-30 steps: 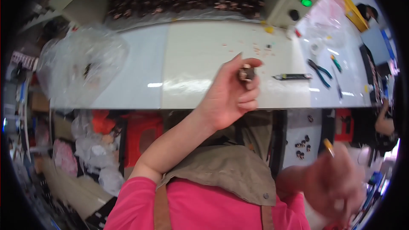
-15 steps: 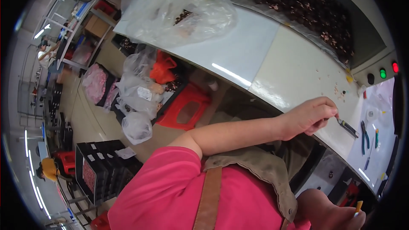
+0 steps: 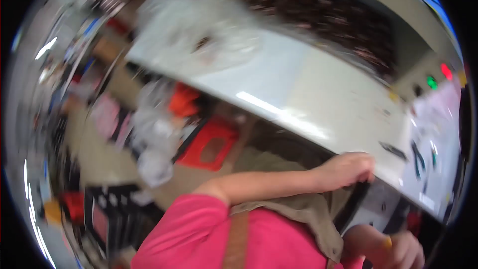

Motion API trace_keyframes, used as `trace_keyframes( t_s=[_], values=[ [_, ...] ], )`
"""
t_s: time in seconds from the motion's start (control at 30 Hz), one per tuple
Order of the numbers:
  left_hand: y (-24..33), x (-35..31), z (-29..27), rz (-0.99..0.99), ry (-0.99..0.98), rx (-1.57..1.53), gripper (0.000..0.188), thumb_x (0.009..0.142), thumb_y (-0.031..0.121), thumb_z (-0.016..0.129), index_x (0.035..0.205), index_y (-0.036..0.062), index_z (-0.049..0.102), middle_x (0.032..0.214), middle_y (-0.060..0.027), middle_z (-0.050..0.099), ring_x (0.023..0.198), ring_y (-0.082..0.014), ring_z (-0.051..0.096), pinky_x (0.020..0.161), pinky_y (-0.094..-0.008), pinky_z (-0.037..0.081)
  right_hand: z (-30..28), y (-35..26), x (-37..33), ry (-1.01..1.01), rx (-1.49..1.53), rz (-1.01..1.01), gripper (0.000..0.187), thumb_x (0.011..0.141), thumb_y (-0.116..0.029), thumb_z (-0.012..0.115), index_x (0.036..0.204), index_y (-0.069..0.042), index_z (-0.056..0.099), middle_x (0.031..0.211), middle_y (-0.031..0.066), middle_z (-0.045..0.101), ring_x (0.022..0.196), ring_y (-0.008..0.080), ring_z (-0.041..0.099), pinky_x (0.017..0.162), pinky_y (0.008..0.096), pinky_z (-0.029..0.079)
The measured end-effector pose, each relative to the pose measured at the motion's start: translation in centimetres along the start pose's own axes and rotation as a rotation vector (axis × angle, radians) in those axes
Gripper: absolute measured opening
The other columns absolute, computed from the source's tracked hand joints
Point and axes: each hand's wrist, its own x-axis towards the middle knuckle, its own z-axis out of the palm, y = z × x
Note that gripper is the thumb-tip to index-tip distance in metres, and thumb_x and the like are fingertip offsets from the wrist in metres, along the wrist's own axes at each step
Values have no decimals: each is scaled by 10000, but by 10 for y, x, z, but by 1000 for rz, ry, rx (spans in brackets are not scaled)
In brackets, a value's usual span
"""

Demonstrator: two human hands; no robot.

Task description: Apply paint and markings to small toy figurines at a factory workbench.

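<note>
My left hand (image 3: pixel 348 172) is closed, its fingers curled in at the front edge of the white table (image 3: pixel 318 104). What those fingers hold, if anything, is blurred. On the tabletop beyond them, apart from the hand, lies a dark slim tool like a utility knife (image 3: pixel 393 150). Low on the right, my right hand (image 3: pixel 406 251) has bent fingers, closed around a small yellow piece (image 3: pixel 387 242) whose kind I cannot make out. Dark-handled pliers (image 3: pixel 418 159) lie on the pale surface to the right of the table.
A heap of dark small parts (image 3: pixel 318 20) fills a bay behind the table. A clear plastic bag (image 3: pixel 199 40) covers its far left. Green and red lights (image 3: pixel 431 82) glow on a panel. Below stand a red stool (image 3: pixel 206 144), bags (image 3: pixel 154 129) and black stacked trays (image 3: pixel 114 214).
The view has shifted and blurred. My left hand has moved away from the knife-like tool, toward the table's front edge. The yellow piece shows at another spot on my right hand, which has turned.
</note>
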Motion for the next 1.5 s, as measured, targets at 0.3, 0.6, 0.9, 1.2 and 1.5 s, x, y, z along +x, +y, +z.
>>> trace_keyframes(
  t_s=[0.3, 0.6, 0.9, 1.2, 1.5],
  values=[
    [-56, 8, 25, -120, 6, 195, 537, 947, 512, 279, 1078, 47, 513, 818, -6, 506, 742, -88, 483, 654, -220, 390, -31, 1, -94, 470, -973, 606, 410, 705, -92, 761, 1071, -48, 583, 1034, 76, 561, 696, 147, 584, 624, 269, 502],
    [-56, 22, 58, -345, -107, 20, 650, 944, 562, 185, 1288, 54, 398, 987, -39, 519, 799, -99, 499, 677, -225, 411, -11, 0, -139, 559, -1420, 801, 325, 788, -240, 679, 1063, -97, 584, 982, 61, 547, 718, 214, 619, 633, 295, 505],
    [-70, 3, 41, -289, -176, -210, 285, 965, 248, 439, 1170, 54, 475, 936, -6, 524, 780, -70, 502, 641, -210, 402, 13, -10, -131, 641, -1327, 828, 317, 808, -130, 626, 1120, -115, 570, 997, 88, 542, 864, 240, 597, 695, 311, 507],
    [-80, 8, 52, -243, -66, -59, 333, 963, 205, 449, 1231, 8, 440, 1051, -71, 530, 926, -122, 532, 809, -272, 459, 9, -10, -161, 750, -1321, 819, 293, 764, -103, 642, 1048, -91, 572, 933, 73, 588, 858, 259, 592, 693, 336, 489],
    [-92, 23, 80, -294, -204, 119, 382, 967, 263, 434, 1252, 10, 406, 1101, -70, 493, 994, -130, 506, 841, -263, 416, 14, -31, -184, 762, -1475, 703, 211, 776, -212, 640, 918, -94, 538, 843, 58, 565, 781, 256, 587, 612, 365, 476]
  ],
)
